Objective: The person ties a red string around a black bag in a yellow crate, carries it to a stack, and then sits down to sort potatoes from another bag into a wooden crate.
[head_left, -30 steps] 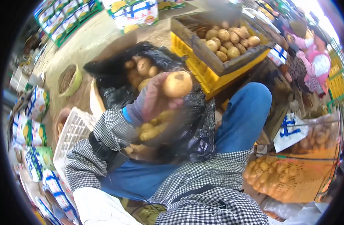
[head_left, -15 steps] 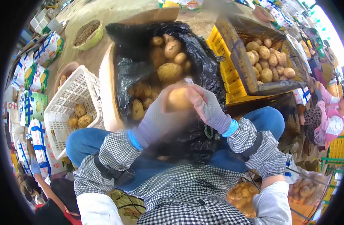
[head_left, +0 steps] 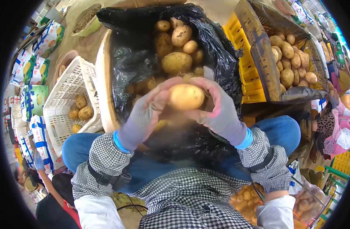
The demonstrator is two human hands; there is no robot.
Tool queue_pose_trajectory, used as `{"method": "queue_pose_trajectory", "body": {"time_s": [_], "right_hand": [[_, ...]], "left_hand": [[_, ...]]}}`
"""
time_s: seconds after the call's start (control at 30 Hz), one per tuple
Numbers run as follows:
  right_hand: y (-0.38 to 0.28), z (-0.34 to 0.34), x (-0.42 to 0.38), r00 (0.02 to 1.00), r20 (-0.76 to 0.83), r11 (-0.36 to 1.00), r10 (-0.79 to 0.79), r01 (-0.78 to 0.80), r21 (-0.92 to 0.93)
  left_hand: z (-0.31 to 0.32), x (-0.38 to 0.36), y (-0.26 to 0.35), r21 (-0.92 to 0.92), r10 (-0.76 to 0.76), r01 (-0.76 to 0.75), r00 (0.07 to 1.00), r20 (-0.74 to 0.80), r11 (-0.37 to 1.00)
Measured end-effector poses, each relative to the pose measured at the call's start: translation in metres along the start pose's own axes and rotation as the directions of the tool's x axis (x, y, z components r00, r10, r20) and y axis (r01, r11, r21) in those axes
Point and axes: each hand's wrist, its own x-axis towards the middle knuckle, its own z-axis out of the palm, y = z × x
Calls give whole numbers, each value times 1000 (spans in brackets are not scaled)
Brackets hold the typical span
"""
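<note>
Between my two gloved hands sits one yellow potato (head_left: pixel 186 97), raised over a box lined with black plastic (head_left: pixel 217 49). My left hand (head_left: pixel 150 107) wraps its left side, the fingers curled round it. My right hand (head_left: pixel 218 105) closes on it from the right, thumb and fingers at its edge. Past my fingers a small white piece (head_left: pixel 208 73) stands up, partly hidden by the right hand. Inside the lined box more potatoes (head_left: pixel 177 63) lie in a heap, the nearer ones covered by my hands.
At my left stands a white plastic crate (head_left: pixel 70 72) with several potatoes. A yellow crate (head_left: pixel 251 57), lined with brown material, holds a potato pile (head_left: pixel 291 61) at the right. Beyond are a green tub (head_left: pixel 86 23) and printed cartons (head_left: pixel 47 38). People (head_left: pixel 58 198) work on both sides.
Both hands have turned the potato so that more of its face shows, and the right hand has opened wider around it. The view has shifted a little.
</note>
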Motion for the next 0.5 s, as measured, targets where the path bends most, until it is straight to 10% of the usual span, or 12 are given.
{"method": "queue_pose_trajectory", "body": {"time_s": [0.07, 0.33, 0.5], "right_hand": [[-1, -10, -2, 977, 93, 697, -190, 202, -688], [1, -8, -1, 985, -172, 996, 1, -17, -88], [-14, -1, -2, 949, 111, 931, 294, -311, 190]], "left_hand": [[9, -1, 0, -153, -25, 23, 1000, -12, 988], [7, -1, -8, -66, 226, -236, 966, -127, 970], [7, -1, -22, 282, 365, -317, 921, -136, 905]]}}
